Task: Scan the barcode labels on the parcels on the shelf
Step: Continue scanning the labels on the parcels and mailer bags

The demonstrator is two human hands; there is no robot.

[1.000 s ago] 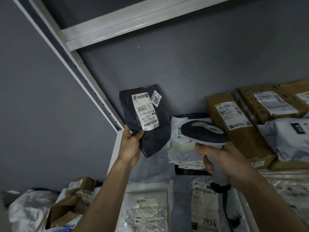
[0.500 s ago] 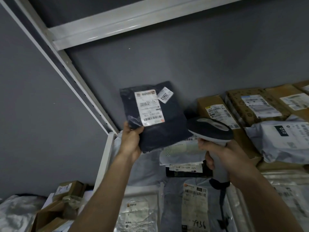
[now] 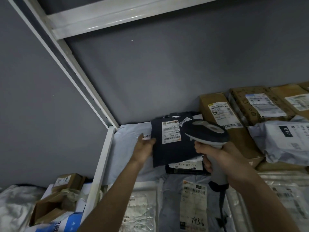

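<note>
1. While resting on the stack in the white metal shelf's (image 3: 100,164) back-left corner, dark flat poly-bag parcel (image 3: 172,148) shows its white barcode label (image 3: 170,132) face up.
2. Left hand (image 3: 144,148) lies at that parcel's left edge, grip loose, fingers straight, touching only.
3. Right hand (image 3: 217,154), just right of the parcel, grip wrapped tight round the grey-and-black handheld scanner (image 3: 207,131).
4. Best done by steadying the parcel flat, keeping fingers off the label, aiming the scanner head squarely at the lower barcode.
5. Tan cardboard box (image 3: 222,118) right of the parcel probably next.
</note>
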